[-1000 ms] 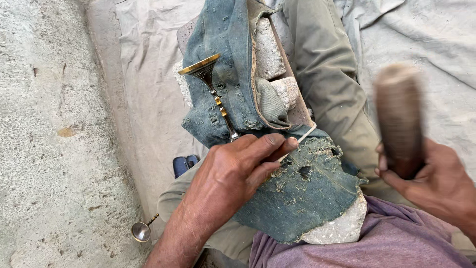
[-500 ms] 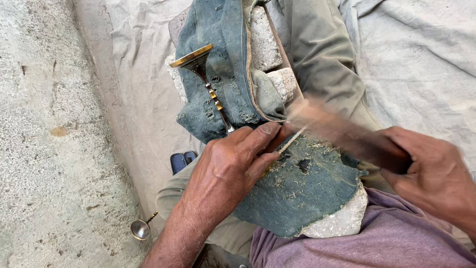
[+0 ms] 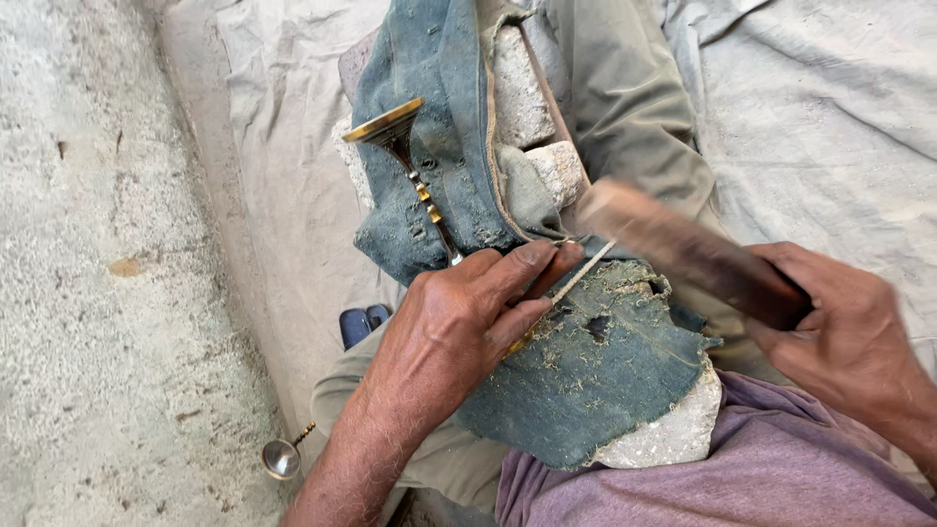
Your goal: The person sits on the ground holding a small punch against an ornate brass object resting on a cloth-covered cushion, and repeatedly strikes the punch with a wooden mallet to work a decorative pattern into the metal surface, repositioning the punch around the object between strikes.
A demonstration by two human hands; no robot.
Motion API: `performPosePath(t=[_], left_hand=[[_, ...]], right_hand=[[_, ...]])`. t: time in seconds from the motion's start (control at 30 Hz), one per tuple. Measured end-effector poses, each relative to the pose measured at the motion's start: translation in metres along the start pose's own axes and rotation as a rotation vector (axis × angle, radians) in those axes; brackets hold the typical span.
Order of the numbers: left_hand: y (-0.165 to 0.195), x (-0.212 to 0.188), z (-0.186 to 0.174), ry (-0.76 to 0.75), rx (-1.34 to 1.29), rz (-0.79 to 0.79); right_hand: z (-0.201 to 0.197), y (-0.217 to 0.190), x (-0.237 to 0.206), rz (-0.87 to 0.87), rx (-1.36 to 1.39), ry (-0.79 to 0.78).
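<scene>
**Left hand pins the punch, mallet sits to its right**

I see the left hand (image 3: pixel 459 327) at frame centre, grip clenched on a thin metal rod (image 3: pixel 584 272). Only the rod's pale upper end shows, poking out past the fingertips (image 3: pixel 547 256). Its long axis runs lower left to upper right, tilted toward the mallet.

The right hand (image 3: pixel 849 342), at the right edge, has its grip wrapped around a dark wooden mallet (image 3: pixel 683 252). The mallet is motion-blurred; its head end lies just up and right of the rod's exposed tip. I can't tell whether they touch.

Key relation: the rod tip lies between the two hands, nearer the left hand, which holds it. The mallet's long axis runs upper left to lower right, roughly crossing the rod's.

Under the left hand: a worn blue denim cloth (image 3: pixel 586 381) draped over a pale stone block (image 3: pixel 664 439) on the lap. A brass stemmed piece (image 3: pixel 410 166) with a flared top lies across the upper denim, its lower end running under the left hand. A small metal cup (image 3: pixel 280 457) sits on the floor at lower left, well apart.
</scene>
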State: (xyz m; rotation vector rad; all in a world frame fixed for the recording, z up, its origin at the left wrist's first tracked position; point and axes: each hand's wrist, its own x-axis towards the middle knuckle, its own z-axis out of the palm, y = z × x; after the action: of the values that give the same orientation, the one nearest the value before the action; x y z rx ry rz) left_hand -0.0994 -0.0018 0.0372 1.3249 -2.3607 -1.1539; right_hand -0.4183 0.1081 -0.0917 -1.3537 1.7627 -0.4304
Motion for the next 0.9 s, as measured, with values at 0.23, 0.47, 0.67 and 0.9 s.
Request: performPosePath(t=[0.23, 0.47, 0.67, 0.9], left_hand=[[0.0, 0.003, -0.002, -0.018, 0.009, 0.006], [-0.003, 0.003, -0.001, -0.022, -0.004, 0.038], [-0.009, 0.001, 0.001, -0.004, -0.01, 0.078], [-0.009, 0.001, -0.001, -0.001, 0.004, 0.107]], right_hand=[[0.001, 0.004, 0.0, -0.021, -0.195, -0.012], [0.004, -0.007, -0.001, 0.096, -0.034, -0.049], [0.002, -0.02, -0.006, 0.071, -0.096, -0.066], [0.003, -0.025, -0.007, -0.031, 0.252, -0.003]])
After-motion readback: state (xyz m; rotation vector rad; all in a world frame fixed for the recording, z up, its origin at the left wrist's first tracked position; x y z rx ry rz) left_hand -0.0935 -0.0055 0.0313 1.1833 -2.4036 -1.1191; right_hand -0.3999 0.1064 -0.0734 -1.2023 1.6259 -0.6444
